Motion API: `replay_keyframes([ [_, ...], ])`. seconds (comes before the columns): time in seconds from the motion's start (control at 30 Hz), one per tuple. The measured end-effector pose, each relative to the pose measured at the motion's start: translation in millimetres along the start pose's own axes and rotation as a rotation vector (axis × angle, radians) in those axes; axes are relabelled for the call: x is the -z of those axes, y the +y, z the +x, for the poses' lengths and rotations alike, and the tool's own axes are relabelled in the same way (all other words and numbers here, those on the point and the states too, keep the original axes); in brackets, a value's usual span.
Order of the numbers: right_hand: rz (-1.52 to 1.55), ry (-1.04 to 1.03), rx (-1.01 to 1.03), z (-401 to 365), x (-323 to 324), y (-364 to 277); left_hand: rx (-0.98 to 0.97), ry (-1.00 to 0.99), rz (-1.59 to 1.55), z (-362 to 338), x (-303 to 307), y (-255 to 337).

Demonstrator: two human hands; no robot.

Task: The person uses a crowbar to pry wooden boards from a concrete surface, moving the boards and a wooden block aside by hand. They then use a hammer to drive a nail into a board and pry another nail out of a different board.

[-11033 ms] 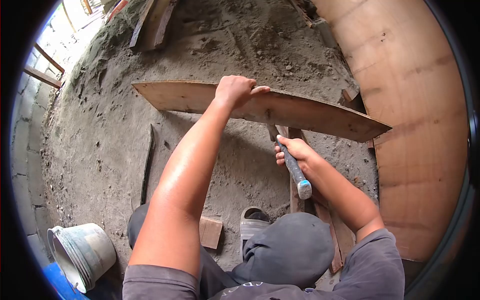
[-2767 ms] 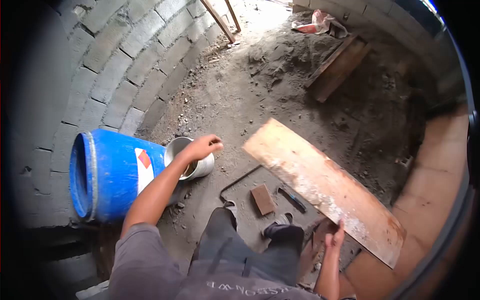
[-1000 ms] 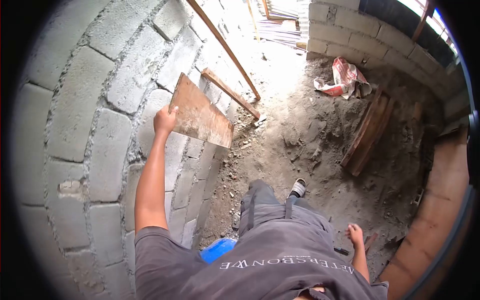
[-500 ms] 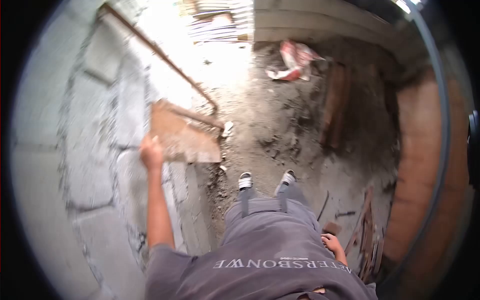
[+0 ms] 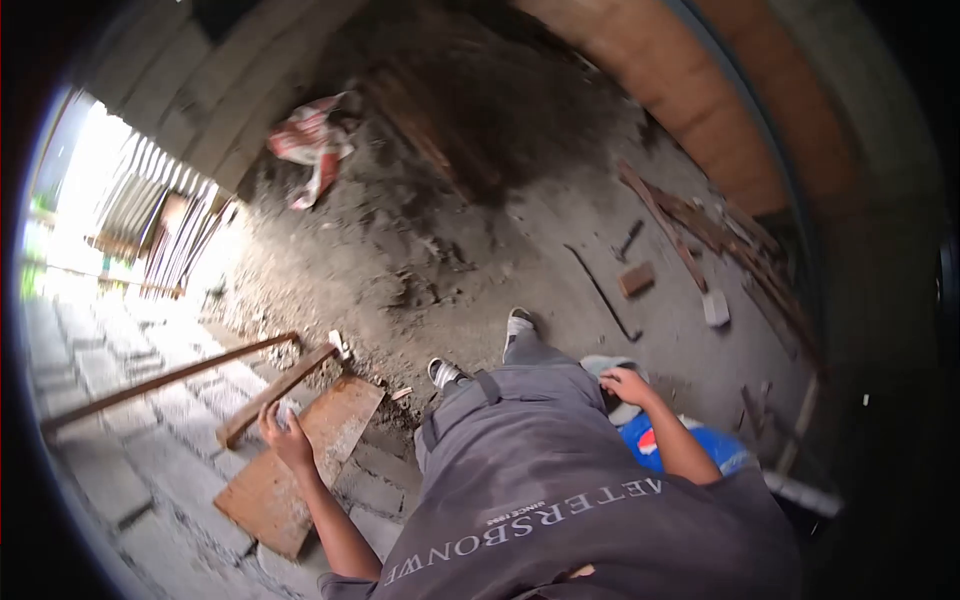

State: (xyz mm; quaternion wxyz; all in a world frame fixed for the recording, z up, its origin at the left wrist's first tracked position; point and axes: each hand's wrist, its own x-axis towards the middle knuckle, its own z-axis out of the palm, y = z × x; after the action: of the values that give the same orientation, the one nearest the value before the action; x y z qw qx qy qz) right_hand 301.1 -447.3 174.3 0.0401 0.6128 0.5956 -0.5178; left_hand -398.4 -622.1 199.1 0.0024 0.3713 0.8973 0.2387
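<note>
My left hand (image 5: pixel 287 437) is off to the left with its fingers apart, holding nothing. It is beside a short wooden batten (image 5: pixel 275 395) and the upper edge of a worn, rough plywood board (image 5: pixel 300 470) that leans against the block wall. My right hand (image 5: pixel 625 386) hangs near my hip, its fingers loosely bent with nothing visible in them. Just past that hand are a pale grey rounded item (image 5: pixel 606 364) and a blue item with a red, white and blue logo (image 5: pixel 650 446), partly hidden by my forearm.
A long wooden strip (image 5: pixel 165 381) slants along the block wall (image 5: pixel 150 470). On the dirt floor lie a bent metal bar (image 5: pixel 602 293), a hammer-like tool (image 5: pixel 629 240), a brown block (image 5: pixel 636 280), a whitish block (image 5: pixel 715 308), wood scraps (image 5: pixel 725 235) and a crumpled red-and-white sack (image 5: pixel 312 145).
My view has swung to the right. My left hand, earlier gripping the plywood board's edge, has let go of it. My right arm has moved outward from my side.
</note>
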Motion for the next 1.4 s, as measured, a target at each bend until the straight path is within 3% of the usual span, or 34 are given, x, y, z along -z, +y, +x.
replay_keyframes([
  [0.17,0.231,0.121,-0.093,-3,-1,18,-0.096,-0.346,-0.153,10,-67,39],
  [0.33,0.349,0.139,-0.164,7,5,107,0.073,-0.693,-0.174,9,-127,80],
  [0.43,0.309,0.163,-0.178,9,18,175,0.052,-0.858,-0.111,1,-170,85],
  [0.5,0.466,0.12,-0.343,10,45,194,0.138,-0.893,-0.122,-3,-183,125],
  [0.6,0.605,0.199,-0.422,28,79,241,0.069,-0.949,-0.119,-3,-212,197],
  [0.67,0.684,0.318,-0.316,40,101,270,0.101,-0.966,-0.165,-2,-230,256],
  [0.73,0.679,0.304,-0.362,49,140,276,0.003,-1.035,-0.28,1,-253,297],
  [0.87,0.588,0.308,-0.396,81,217,273,0.041,-1.151,-0.262,26,-298,381],
  [0.93,0.643,0.409,-0.373,99,252,270,-0.086,-1.175,-0.116,47,-330,417],
  [1.07,0.65,0.519,-0.429,109,307,226,-0.122,-1.284,-0.103,104,-430,448],
  [1.13,0.587,0.515,-0.339,93,325,190,0.071,-1.34,-0.112,137,-497,444],
  [1.2,0.625,0.516,-0.312,75,341,152,-0.022,-1.324,0.075,172,-542,489],
  [1.27,0.681,0.5,-0.335,60,345,137,-0.026,-1.277,-0.092,195,-573,558],
  [1.3,0.695,0.537,-0.361,55,340,140,-0.135,-1.273,-0.119,213,-607,577],
  [1.33,0.708,0.571,-0.387,51,335,146,-0.041,-1.248,-0.3,214,-618,619],
  [1.37,0.694,0.531,-0.479,43,346,136,-0.12,-1.237,-0.486,221,-657,633],
  [1.4,0.668,0.502,-0.559,41,318,175,-0.036,-1.294,-0.639,222,-674,664],
])
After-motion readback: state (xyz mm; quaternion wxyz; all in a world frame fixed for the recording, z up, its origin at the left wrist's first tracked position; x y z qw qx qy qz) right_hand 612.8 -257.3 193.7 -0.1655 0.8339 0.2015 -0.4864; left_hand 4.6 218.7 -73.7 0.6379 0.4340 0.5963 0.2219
